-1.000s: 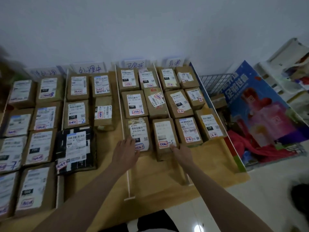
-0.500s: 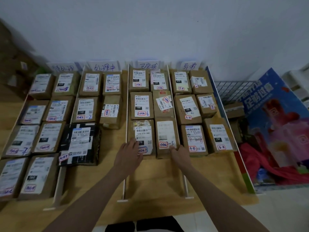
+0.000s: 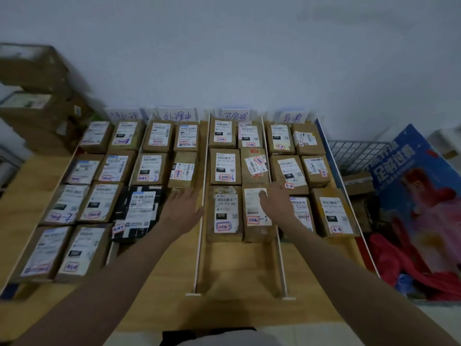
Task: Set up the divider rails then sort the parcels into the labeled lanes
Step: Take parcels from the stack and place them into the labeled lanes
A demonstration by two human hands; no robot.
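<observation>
Several brown parcels with white shipping labels lie in four lanes on a wooden table (image 3: 237, 313), split by white divider rails (image 3: 201, 221). Handwritten lane labels (image 3: 235, 116) stand along the wall. My left hand (image 3: 183, 212) hovers open over the bare strip of the second lane, just left of the middle rail and right of a black parcel (image 3: 138, 212). My right hand (image 3: 278, 203) is open, fingers spread, above the front right parcel (image 3: 257, 213) of the third lane and the rail (image 3: 279, 258) beside it. Neither hand holds anything.
Stacked cardboard boxes (image 3: 37, 96) stand at the far left. At the right are a wire basket (image 3: 356, 153), a blue and pink poster board (image 3: 419, 196) and red cloth (image 3: 399, 260). The white wall runs behind the lanes.
Both hands have lifted off the front parcels of the third lane. The left hand moved left over the second lane, the right hand moved forward and right. The view shifted left.
</observation>
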